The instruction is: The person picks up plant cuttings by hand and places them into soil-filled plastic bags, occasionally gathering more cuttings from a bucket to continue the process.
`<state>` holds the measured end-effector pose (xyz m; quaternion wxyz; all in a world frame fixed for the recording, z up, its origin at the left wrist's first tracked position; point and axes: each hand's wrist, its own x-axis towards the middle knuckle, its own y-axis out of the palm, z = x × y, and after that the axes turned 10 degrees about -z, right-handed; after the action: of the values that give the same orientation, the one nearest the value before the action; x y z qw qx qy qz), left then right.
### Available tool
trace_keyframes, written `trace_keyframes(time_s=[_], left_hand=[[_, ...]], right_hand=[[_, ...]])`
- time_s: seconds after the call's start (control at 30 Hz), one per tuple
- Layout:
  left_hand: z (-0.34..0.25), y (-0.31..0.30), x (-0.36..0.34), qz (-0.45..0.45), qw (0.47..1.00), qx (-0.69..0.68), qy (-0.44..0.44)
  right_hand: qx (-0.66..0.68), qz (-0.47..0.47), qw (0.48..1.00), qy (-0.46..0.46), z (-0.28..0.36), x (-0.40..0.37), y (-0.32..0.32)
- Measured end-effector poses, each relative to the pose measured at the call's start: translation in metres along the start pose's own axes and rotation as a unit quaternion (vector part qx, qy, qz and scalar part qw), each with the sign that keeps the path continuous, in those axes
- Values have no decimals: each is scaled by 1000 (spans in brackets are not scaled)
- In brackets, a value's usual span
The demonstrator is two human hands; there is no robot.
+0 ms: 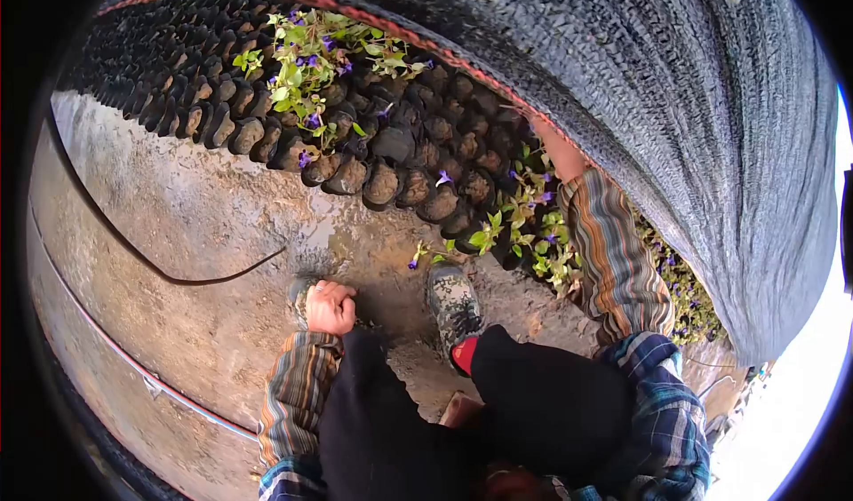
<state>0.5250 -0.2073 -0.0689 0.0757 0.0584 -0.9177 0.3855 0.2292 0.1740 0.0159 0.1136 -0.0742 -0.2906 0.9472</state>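
The left hand (pixel 330 307) was loosely curled, the right hand's (pixel 562 152) grip, hidden by the net (pixel 604 66), couldn't be told, and its sleeve (pixel 617 243), pushed sideways, could have crushed the flowers (pixel 544 247) just beside it.

Dozens of black pots (pixel 378 205), two striped sleeves (pixel 613 243), two shoes (pixel 455 301), two dark trouser legs (pixel 551 390)
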Motion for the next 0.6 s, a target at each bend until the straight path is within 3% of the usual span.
trace_keyframes(time_s=[0.13, 0.3, 0.6], left_hand=[[0, 2, 1, 11, 1000, 2, -11], [-4, -3, 2, 16, 1000, 8, -18], [-6, -5, 3, 13, 1000, -2, -25]], right_hand=[[-157, -5, 985, -69, -34, 9, -45], [-292, 21, 943, -160, -42, 16, -36], [-405, 45, 883, -232, -48, 36, -11]])
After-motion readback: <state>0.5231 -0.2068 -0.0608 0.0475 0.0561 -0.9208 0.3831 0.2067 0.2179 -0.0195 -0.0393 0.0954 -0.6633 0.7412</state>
